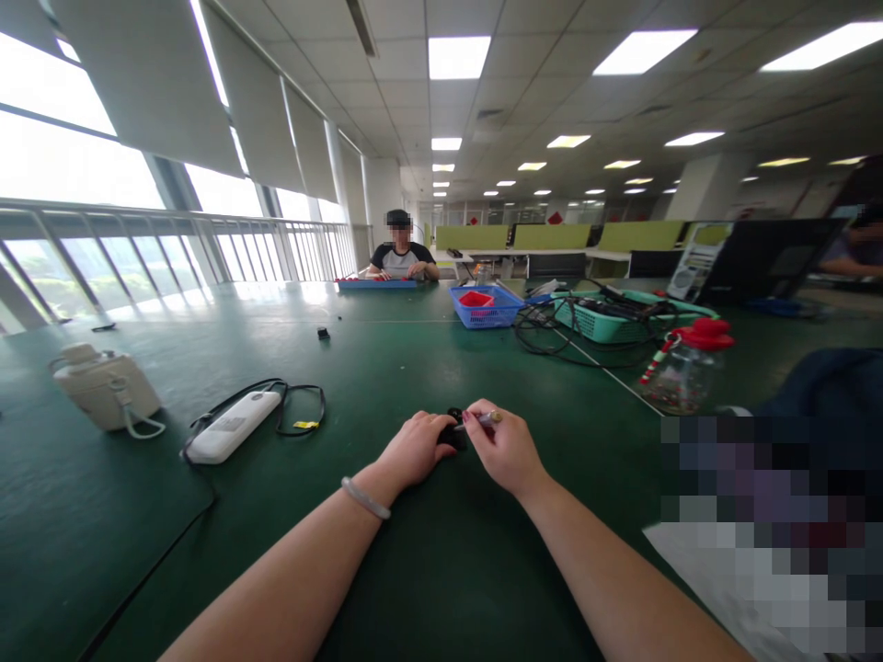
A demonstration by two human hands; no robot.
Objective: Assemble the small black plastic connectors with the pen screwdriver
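Note:
Near the middle of the green table [276,570], my left hand [414,448] is closed around a small black part [452,441], whose exact kind is too small to tell. My right hand [509,452] pinches a slim pen-like tool [491,417] with a light shaft and a gold-coloured end. Its tip points left and meets or nearly meets the black part; contact cannot be made out. Fingers hide much of both things. A pale bangle [365,498] circles my left wrist.
To the left are a white power strip [235,428] with a black cord and a beige bottle [107,386]. A blue basket [487,308], a green basket [600,322] with cables and a red-lidded jar [682,372] stand right. A person [401,253] sits across.

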